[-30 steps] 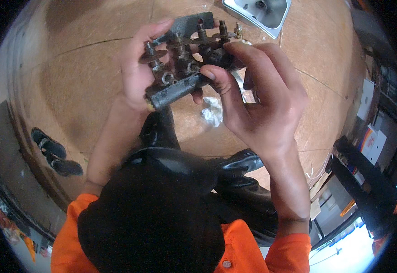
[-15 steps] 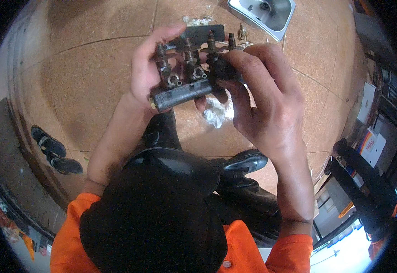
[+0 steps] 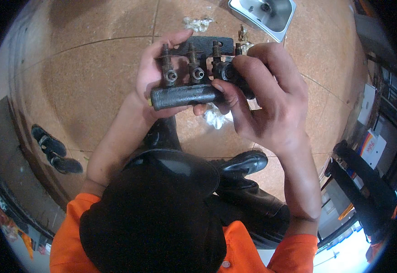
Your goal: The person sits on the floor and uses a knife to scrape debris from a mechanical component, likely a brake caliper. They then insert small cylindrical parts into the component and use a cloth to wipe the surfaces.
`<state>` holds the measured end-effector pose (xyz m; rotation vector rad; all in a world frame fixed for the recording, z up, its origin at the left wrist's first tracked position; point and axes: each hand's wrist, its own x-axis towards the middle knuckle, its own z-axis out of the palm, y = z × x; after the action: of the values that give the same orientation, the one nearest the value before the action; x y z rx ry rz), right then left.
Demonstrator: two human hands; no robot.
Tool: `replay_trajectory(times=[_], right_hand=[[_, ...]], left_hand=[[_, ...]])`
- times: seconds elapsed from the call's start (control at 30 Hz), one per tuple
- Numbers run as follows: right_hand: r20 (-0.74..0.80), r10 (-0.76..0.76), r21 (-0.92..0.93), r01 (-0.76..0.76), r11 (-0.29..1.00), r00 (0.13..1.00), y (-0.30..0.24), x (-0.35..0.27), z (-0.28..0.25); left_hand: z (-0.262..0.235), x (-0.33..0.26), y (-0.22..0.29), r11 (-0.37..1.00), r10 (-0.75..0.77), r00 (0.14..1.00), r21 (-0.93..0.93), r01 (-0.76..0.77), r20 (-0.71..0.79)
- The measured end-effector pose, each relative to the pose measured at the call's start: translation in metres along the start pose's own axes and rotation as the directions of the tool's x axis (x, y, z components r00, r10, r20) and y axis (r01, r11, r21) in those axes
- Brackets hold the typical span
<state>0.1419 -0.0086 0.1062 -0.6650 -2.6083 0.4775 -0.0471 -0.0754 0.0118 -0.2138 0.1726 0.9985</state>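
A black metal manifold (image 3: 184,96), a thick round tube with several threaded valve stems rising from it and small nozzles facing up, is held between both hands over the floor. My left hand (image 3: 149,75) supports its left end from behind and below, fingers wrapped round it, thumb along the far side. A flat black bar (image 3: 207,45) lies along the far side of the stems. At the right end, my right hand (image 3: 275,98) pinches the manifold with thumb and fingers, covering the rightmost valve in part.
On the tiled floor ahead stands a shiny metal basin (image 3: 275,32), with a small brass-coloured piece (image 3: 242,32) and whitish scraps (image 3: 198,23) nearby. Crumpled white material (image 3: 214,119) lies below the manifold. Black boots (image 3: 248,163) are close; sandals (image 3: 55,148) lie left.
The manifold has turned from a slant to nearly level and tipped, so its nozzles now face up more directly. Both hands have moved slightly right with it, still gripping.
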Motion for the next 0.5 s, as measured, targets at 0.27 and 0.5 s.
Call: replay_trajectory(times=[0.27,0.5], right_hand=[[0.005,0.002,0.074,-0.002,0.997,1.000,0.0007,0.0018,-0.0008],[-0.011,-0.008,0.082,0.009,0.997,1.000,0.0030,-0.0012,0.0014]], left_hand=[[0.0033,-0.0002,-0.0008,0.998,-0.027,1.000,-0.051,0.027,0.003],[0.0032,-0.0014,-0.0015,0.999,-0.008,1.000,-0.049,0.007,-0.028]])
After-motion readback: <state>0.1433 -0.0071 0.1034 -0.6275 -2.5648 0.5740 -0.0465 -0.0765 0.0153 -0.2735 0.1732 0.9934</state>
